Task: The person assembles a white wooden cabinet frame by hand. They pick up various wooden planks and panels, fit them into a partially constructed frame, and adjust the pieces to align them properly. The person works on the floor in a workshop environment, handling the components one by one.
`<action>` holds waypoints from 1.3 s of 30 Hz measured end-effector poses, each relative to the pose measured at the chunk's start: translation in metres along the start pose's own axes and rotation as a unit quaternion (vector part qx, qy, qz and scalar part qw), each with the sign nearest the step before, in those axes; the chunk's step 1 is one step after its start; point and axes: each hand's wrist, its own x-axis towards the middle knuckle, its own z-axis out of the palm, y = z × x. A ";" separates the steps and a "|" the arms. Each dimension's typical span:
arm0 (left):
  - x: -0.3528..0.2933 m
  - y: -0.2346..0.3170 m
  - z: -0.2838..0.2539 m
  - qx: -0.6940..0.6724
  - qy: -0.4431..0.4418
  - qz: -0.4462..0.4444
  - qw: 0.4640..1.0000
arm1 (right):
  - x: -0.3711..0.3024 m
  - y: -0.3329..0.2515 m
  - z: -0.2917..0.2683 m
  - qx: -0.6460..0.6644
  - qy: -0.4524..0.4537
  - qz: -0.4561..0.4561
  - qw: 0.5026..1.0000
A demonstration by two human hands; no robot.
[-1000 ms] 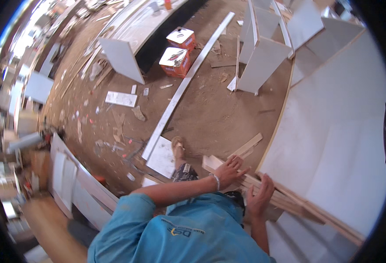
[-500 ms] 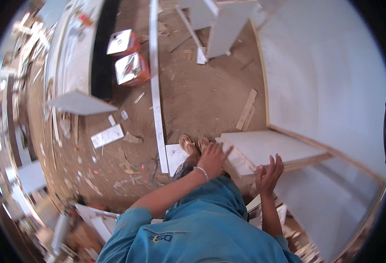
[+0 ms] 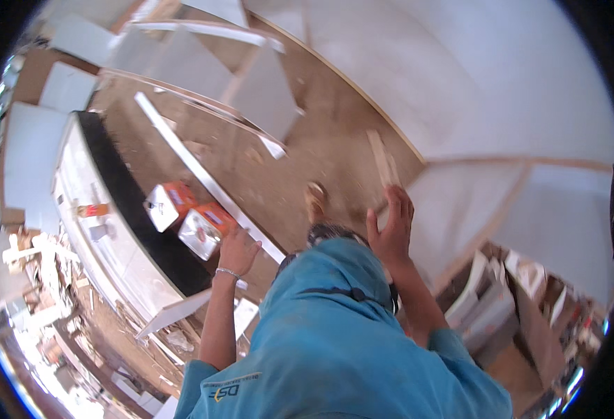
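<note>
"Grey-white flat panel with a pale wood edge [image 3: 453, 202]: where is it placed?"

"Just right of the right hand [image 3: 392, 230], next to the large white board with a yellowish edge [image 3: 474, 77]. Their edges are met at a corner, so support is probably given there; fastening can't be made out."

"Is it gripped?"

"No grip shown. Right thumb is parted from the fingers, nothing pinched. The panel's left border is overlapped by the fingers in view; whether it is touched cannot be told. Probably held there because the edge is within easy reach."

"And the left hand [image 3: 238, 251]?"

"Empty too. Thumb spread, fingers blurred. It is seen over the orange box with a silvery top [image 3: 205, 230]; contact can't be confirmed. Perhaps held out for balance, since a sandalled foot [image 3: 315, 199] is set forward."

"Floor items?"

"Long white strip [image 3: 195, 164] is laid beside that box and the orange box with a white top [image 3: 167, 202]. Both are set near the pale bench with a black side [image 3: 104, 251], likely for tidiness. Narrow pale wood pieces [image 3: 382, 157] are lying beyond the right fingertips, offcuts presumably."
</note>
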 end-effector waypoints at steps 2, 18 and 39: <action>0.036 -0.017 -0.061 -0.057 -0.004 -0.027 0.998 | 0.040 -0.035 0.022 0.010 -0.027 -0.012 1.000; 0.459 -0.322 -0.381 -0.091 0.440 -0.135 0.883 | 0.530 -0.281 0.304 0.003 -0.125 -0.038 0.991; 0.431 -0.531 -0.380 -0.493 0.036 -0.405 0.770 | 0.554 -0.375 0.559 0.054 -0.601 0.262 0.753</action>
